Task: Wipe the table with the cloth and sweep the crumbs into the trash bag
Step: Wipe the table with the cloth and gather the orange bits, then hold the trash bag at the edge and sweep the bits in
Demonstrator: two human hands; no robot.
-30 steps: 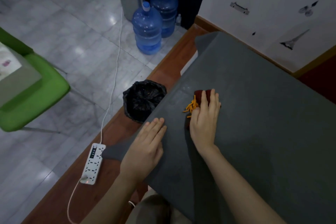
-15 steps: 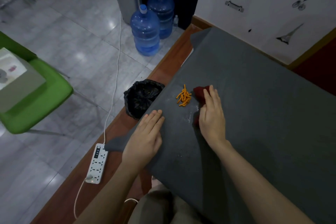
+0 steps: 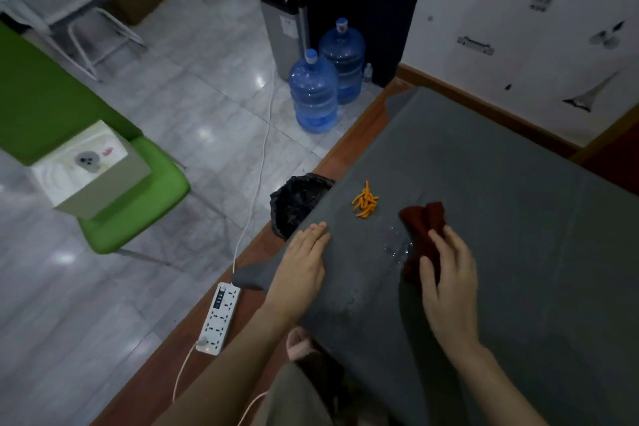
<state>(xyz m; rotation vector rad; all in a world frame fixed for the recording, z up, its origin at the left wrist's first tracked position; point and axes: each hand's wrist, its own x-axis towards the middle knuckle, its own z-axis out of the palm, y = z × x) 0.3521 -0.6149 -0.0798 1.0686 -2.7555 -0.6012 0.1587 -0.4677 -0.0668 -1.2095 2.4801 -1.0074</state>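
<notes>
The right hand point(image 3: 449, 280) lies on the dark red cloth point(image 3: 423, 228), fingers spread and bent over its near end, pressing it to the counter point(image 3: 518, 218); I judge it holds the cloth this way to drag it over the grey cover. The left hand point(image 3: 304, 263) rests flat and open, holding nothing, at the counter's left edge, probably to keep the grey cover from sliding while the other hand wipes. Between the two hands, just beside the cloth, some wet drops point(image 3: 397, 245) shine on the surface. The crumbs point(image 3: 365, 201), a small orange heap, lie beyond both hands, apart from the cloth and nearer to the edge. Under this edge, just beyond the left hand's fingertips, the black trash bag point(image 3: 297, 201) stands open on the floor, so a push to the left should drop the crumbs in.
</notes>
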